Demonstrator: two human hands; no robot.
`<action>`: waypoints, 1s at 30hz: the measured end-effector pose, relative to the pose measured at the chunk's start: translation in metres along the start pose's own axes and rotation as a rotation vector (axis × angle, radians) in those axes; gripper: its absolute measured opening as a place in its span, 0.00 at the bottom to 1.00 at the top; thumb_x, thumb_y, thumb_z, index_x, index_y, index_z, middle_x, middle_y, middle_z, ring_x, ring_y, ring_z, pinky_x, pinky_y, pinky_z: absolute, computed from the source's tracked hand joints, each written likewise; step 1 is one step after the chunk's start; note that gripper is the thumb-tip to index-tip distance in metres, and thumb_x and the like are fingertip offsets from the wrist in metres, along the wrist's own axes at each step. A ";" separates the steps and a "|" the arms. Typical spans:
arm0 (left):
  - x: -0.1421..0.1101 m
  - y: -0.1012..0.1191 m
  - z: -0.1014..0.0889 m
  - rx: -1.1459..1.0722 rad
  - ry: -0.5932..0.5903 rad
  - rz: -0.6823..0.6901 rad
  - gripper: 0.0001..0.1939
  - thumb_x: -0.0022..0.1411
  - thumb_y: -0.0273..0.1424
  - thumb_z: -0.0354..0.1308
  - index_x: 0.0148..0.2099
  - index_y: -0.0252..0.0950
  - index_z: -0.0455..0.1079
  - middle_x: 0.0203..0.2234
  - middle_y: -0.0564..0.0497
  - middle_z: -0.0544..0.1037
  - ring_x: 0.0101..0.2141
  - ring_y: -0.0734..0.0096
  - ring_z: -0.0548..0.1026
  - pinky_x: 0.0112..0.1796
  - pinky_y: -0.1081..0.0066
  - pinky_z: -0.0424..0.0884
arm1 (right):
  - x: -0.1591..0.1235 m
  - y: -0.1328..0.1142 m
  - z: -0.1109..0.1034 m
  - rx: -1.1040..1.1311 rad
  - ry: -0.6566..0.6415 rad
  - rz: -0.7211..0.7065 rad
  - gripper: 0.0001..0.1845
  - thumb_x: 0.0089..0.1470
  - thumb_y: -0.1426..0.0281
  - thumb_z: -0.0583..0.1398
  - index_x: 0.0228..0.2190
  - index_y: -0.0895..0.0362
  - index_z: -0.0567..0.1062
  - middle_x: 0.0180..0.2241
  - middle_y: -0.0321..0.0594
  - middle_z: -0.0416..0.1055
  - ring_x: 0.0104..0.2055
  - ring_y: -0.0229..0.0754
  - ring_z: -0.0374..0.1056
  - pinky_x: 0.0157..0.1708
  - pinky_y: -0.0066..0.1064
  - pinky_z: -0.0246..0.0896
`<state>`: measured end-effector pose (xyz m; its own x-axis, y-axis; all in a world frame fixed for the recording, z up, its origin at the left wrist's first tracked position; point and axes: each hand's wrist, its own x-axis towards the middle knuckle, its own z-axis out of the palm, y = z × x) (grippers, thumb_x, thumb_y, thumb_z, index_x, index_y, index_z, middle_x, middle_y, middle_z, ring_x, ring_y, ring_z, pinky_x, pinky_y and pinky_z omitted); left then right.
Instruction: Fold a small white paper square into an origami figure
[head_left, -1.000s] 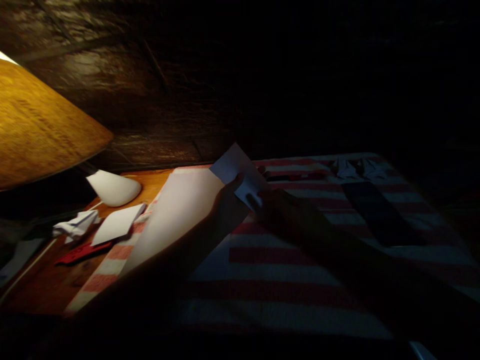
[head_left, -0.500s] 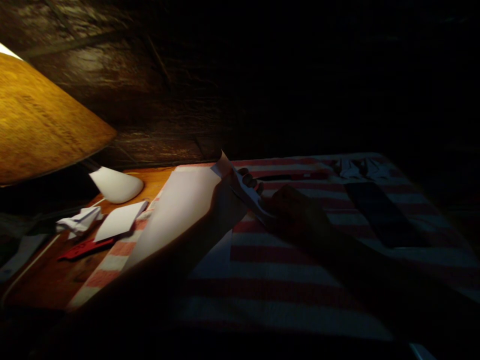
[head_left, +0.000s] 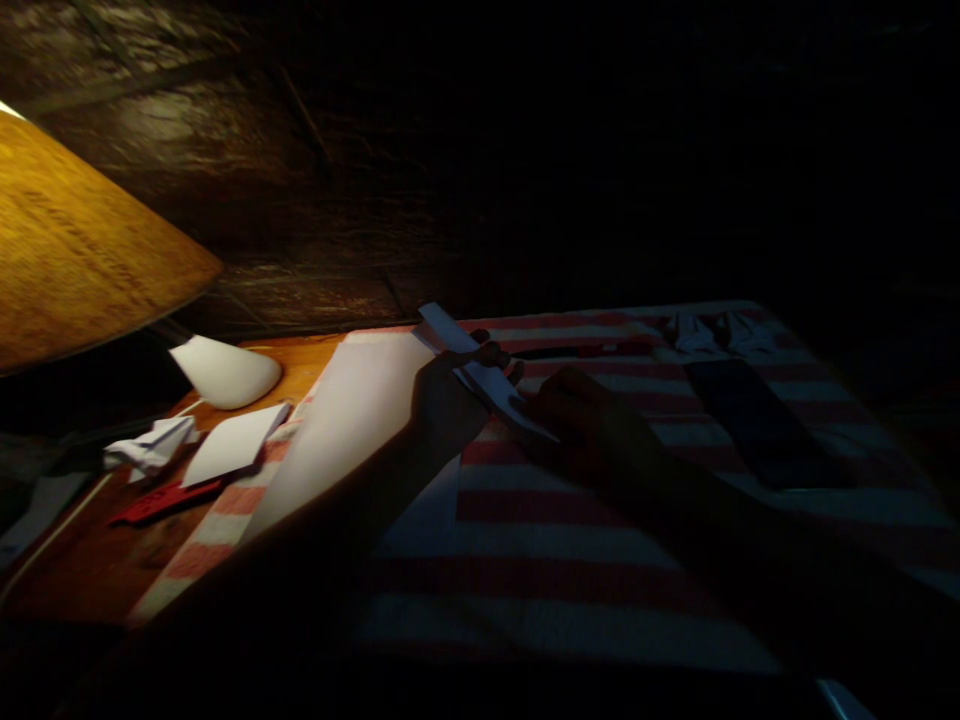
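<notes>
A narrow folded strip of white paper (head_left: 498, 387) is held up between both hands over the striped cloth. My left hand (head_left: 448, 395) grips its middle, with the thumb laid across the face and the fingers curled behind. The lower right end is pinched by my right hand (head_left: 574, 410), whose fingers are mostly lost in shadow. Beneath my left hand and forearm lies a large white sheet of paper (head_left: 349, 405), flat on the cloth.
A lamp shade (head_left: 90, 240) overhangs the left side, above a white lamp base (head_left: 229, 372). Crumpled paper (head_left: 154, 445), a small white sheet (head_left: 236, 443) and a red object (head_left: 161, 500) lie by it. A dark flat rectangle (head_left: 761, 425) and folded paper shapes (head_left: 694, 332) rest on the red-striped cloth (head_left: 555, 510).
The strip has turned so more of its flat face shows, and its upper end no longer sticks up in a curled point. My left thumb now lies across it. The view has shifted slightly.
</notes>
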<state>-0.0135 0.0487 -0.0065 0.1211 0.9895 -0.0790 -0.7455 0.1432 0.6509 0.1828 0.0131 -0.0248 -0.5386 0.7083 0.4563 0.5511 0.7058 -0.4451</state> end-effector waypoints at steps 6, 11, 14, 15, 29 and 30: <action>-0.004 0.001 0.009 -0.010 0.049 -0.010 0.14 0.58 0.21 0.51 0.44 0.35 0.73 0.30 0.51 0.77 0.37 0.68 0.78 0.54 0.60 0.73 | 0.000 -0.002 0.004 -0.026 0.066 -0.032 0.15 0.63 0.67 0.61 0.51 0.52 0.76 0.45 0.43 0.70 0.38 0.40 0.70 0.31 0.29 0.64; -0.004 0.001 0.009 -0.026 0.033 -0.013 0.14 0.57 0.19 0.49 0.41 0.35 0.72 0.26 0.53 0.73 0.32 0.71 0.76 0.54 0.60 0.73 | -0.001 -0.002 0.004 0.014 0.056 -0.044 0.16 0.63 0.68 0.62 0.52 0.51 0.75 0.45 0.42 0.69 0.39 0.41 0.70 0.32 0.29 0.64; -0.001 0.000 0.006 -0.014 0.013 -0.008 0.15 0.51 0.15 0.49 0.38 0.35 0.70 0.24 0.55 0.68 0.29 0.74 0.73 0.54 0.60 0.73 | -0.002 -0.001 0.004 0.001 0.064 -0.050 0.18 0.60 0.68 0.64 0.52 0.50 0.76 0.45 0.42 0.69 0.40 0.41 0.71 0.32 0.29 0.65; 0.000 0.000 0.005 -0.008 0.005 -0.005 0.16 0.49 0.14 0.49 0.37 0.35 0.69 0.23 0.55 0.67 0.28 0.75 0.72 0.55 0.60 0.73 | -0.002 0.000 0.005 0.004 0.058 -0.050 0.18 0.60 0.68 0.64 0.52 0.50 0.76 0.45 0.42 0.69 0.40 0.41 0.71 0.32 0.30 0.65; 0.005 -0.008 -0.001 0.284 -0.080 0.164 0.27 0.38 0.13 0.54 0.41 0.39 0.69 0.31 0.57 0.75 0.37 0.71 0.76 0.58 0.51 0.70 | -0.001 0.001 0.005 0.047 0.033 -0.027 0.17 0.57 0.68 0.66 0.49 0.53 0.79 0.44 0.43 0.69 0.38 0.41 0.70 0.33 0.30 0.66; 0.005 -0.009 -0.001 0.320 -0.118 0.194 0.26 0.37 0.13 0.55 0.41 0.39 0.70 0.31 0.57 0.75 0.37 0.71 0.76 0.56 0.52 0.72 | -0.001 0.002 0.006 0.058 0.042 -0.030 0.16 0.57 0.68 0.66 0.48 0.53 0.79 0.44 0.43 0.69 0.38 0.41 0.70 0.34 0.30 0.66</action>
<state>-0.0073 0.0529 -0.0135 0.0866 0.9858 0.1437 -0.5221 -0.0779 0.8493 0.1805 0.0136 -0.0304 -0.5264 0.6865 0.5017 0.4964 0.7272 -0.4742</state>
